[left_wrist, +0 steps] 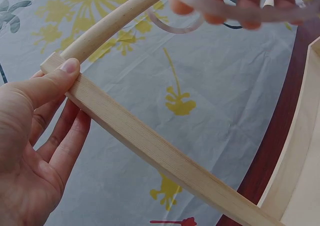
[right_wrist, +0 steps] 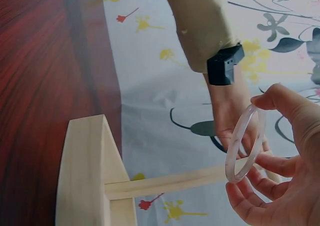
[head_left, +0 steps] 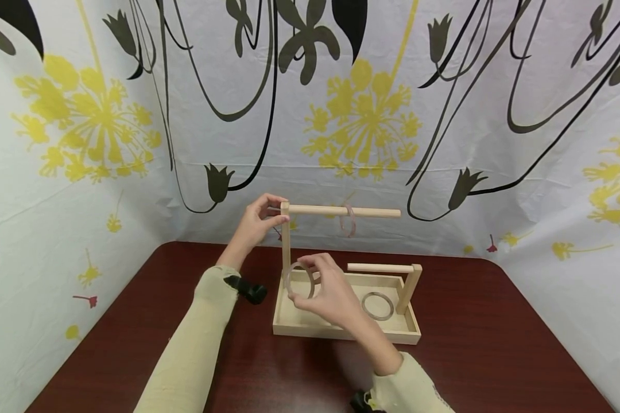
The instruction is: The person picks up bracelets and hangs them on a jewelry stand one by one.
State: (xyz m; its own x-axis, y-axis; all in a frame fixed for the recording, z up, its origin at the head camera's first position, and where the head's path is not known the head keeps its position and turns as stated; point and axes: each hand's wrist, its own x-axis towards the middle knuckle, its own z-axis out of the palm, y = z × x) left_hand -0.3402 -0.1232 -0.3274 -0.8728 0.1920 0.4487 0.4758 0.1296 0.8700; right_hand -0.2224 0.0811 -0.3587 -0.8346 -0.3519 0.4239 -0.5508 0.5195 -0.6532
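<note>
I had the right hand [head_left: 332, 289] spread about one ring's width, thumb and fingertips gripping a smooth, translucent, pale pinkish ring [right_wrist: 238, 138] at its rim. The left hand [head_left: 257, 222] pinched the top of a square, fine-grained wooden post [head_left: 286, 246], where a round crossbar [head_left: 317, 210] joined it. A second ring [head_left: 353, 221] hung from that bar. The shallow rectangular wooden tray [head_left: 315, 331] held a greyish ring [head_left: 393, 307], lying flat near the shorter post [head_left: 409, 289] with its lower peg [head_left: 379, 268]. Glossy reddish-brown table [head_left: 258, 373] lay beneath.
</note>
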